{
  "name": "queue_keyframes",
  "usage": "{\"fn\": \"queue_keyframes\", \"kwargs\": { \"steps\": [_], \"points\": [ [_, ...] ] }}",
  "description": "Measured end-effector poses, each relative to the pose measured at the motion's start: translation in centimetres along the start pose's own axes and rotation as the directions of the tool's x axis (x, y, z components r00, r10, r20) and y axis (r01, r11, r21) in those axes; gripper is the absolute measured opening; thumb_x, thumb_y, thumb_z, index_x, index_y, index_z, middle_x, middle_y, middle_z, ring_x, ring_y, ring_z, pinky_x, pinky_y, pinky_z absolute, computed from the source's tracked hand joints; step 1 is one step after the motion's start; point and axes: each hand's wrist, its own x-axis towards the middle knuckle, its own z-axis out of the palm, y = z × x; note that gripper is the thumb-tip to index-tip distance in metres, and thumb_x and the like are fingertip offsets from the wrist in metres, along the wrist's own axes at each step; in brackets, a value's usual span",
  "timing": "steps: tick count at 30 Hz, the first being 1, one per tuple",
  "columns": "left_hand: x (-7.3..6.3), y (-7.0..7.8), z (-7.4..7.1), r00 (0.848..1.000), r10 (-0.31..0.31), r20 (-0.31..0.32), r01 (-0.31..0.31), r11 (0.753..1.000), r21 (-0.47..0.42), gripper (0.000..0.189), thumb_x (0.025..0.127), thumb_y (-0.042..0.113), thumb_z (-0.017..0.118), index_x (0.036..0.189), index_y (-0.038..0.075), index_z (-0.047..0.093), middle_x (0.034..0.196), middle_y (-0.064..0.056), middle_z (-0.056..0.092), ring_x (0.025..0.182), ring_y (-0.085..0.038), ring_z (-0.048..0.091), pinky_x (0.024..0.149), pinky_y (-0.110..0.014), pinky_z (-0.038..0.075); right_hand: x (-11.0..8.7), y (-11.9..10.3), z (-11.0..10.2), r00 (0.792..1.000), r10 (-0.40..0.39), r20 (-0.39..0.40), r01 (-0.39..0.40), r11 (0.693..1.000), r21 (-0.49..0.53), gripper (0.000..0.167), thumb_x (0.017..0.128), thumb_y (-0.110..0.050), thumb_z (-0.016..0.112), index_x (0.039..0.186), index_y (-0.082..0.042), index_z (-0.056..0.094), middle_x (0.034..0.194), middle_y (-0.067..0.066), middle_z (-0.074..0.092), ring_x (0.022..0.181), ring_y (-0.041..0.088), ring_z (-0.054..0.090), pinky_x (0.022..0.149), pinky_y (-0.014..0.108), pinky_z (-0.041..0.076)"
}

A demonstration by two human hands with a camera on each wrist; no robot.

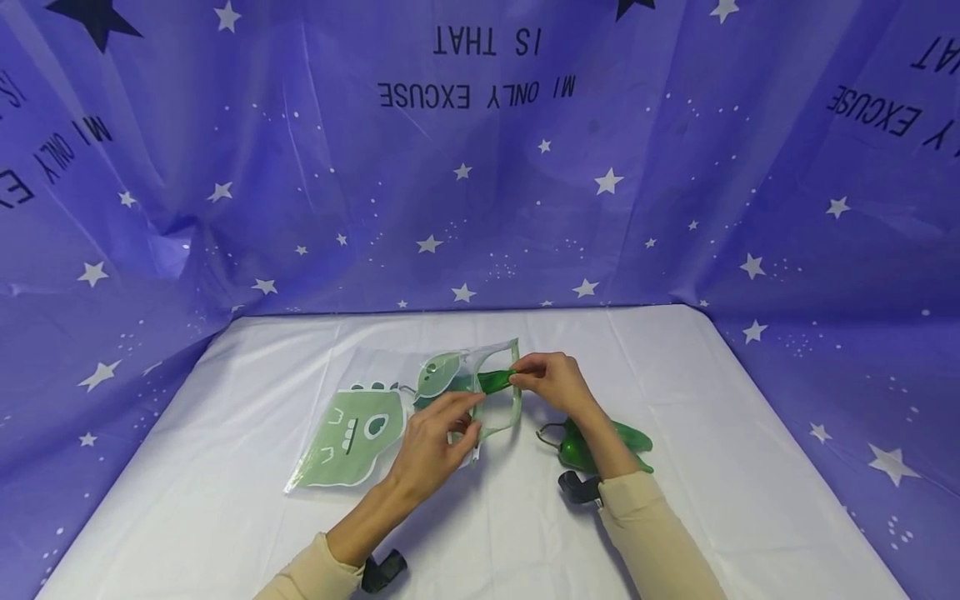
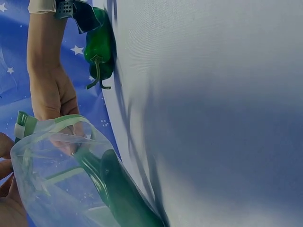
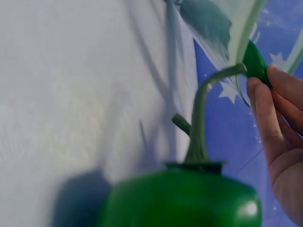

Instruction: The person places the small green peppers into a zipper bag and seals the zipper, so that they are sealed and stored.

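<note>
A clear plastic bag (image 1: 386, 454) printed with a pale green dinosaur lies on its side, its handle end toward the right. My left hand (image 1: 435, 437) pinches the edge of its mouth between thumb and fingers. From the right, my right hand (image 1: 555, 382) pinches the tapered tip of a green pepper (image 1: 493, 382), whose other end is inside the mouth, by the green handle (image 1: 516, 408). Seen through the plastic in the left wrist view, another green pepper (image 2: 125, 194) lies in the bag beside the held one.
Two more green peppers (image 1: 576, 452) with curved stems lie on the white tablecloth (image 1: 750, 500) under my right forearm. Black wrist cameras (image 1: 579, 487) stick out at both cuffs. A purple star-patterned curtain (image 1: 525, 217) hangs behind and along both sides of the table.
</note>
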Motion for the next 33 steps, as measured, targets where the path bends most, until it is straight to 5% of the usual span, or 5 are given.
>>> {"fn": "queue_keyframes", "kwargs": {
  "steps": [19, 33],
  "points": [
    [-0.2, -0.1, 0.1, 1.000, 0.016, 0.000, -0.016, 1.000, -0.014, 0.034, 0.082, -0.003, 0.066, 0.116, 0.000, 0.065, 0.108, -0.006, 0.063, 0.077, -0.011, 0.065, 0.067, -0.011, 0.054, 1.2, -0.4, 1.5, 0.995, 0.068, -0.079, -0.070, 0.998, -0.012, 0.015, 0.080, -0.025, 0.077, 0.092, -0.016, 0.074, 0.080, -0.005, 0.071, 0.071, 0.009, 0.066, 0.068, 0.031, 0.056],
    [-0.1, -0.1, 0.2, 1.000, 0.009, -0.005, -0.009, 0.999, -0.034, 0.036, 0.081, -0.004, 0.067, 0.116, 0.000, 0.064, 0.108, -0.007, 0.063, 0.077, -0.008, 0.064, 0.068, -0.012, 0.054, 1.7, -0.1, 2.2, 0.996, -0.002, -0.089, -0.001, 0.999, -0.034, 0.012, 0.079, -0.023, 0.078, 0.089, -0.017, 0.075, 0.075, -0.008, 0.070, 0.066, 0.007, 0.064, 0.063, 0.030, 0.056]
  ]
}}
